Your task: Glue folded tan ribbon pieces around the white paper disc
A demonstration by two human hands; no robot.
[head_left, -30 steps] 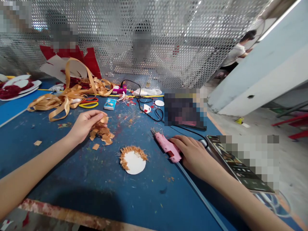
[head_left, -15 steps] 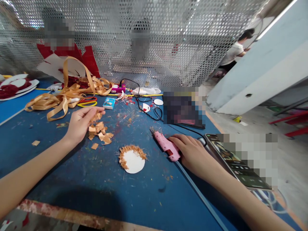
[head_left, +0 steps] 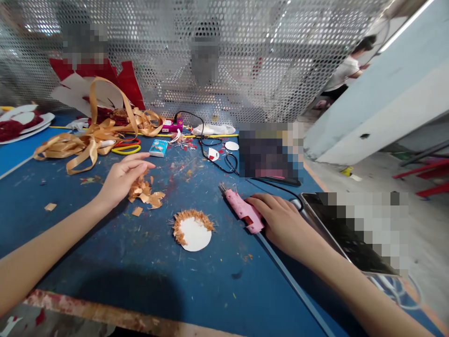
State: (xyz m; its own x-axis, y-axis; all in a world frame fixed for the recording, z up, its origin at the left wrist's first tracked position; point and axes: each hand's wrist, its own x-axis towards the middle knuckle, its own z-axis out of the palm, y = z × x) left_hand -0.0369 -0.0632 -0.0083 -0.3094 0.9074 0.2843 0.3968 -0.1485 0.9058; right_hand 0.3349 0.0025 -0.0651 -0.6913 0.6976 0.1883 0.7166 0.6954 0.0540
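Left hand point(head_left: 121, 180): over tan ribbon pieces point(head_left: 143, 194) left on bench point(head_left: 210, 290); fingers slightly parted, cannot tell if a piece is pinched. Right hand point(head_left: 282, 223): curled against pink glue gun point(head_left: 235, 202) at right; closure hidden. White disc point(head_left: 196, 235): flat between hands, tan fringe point(head_left: 189, 215) along far and left edge. Blue box point(head_left: 158, 148): just beyond left hand.

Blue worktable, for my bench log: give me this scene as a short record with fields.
Surface: blue worktable
Left hand: at the gold scraps; whether it holds one is unclear
Right hand: on the pink glue gun
Between hands: white disc, gold fringe along its far and left edge, near right edge bare
Beyond left hand: gold ribbon, loosely tangled; small blue box
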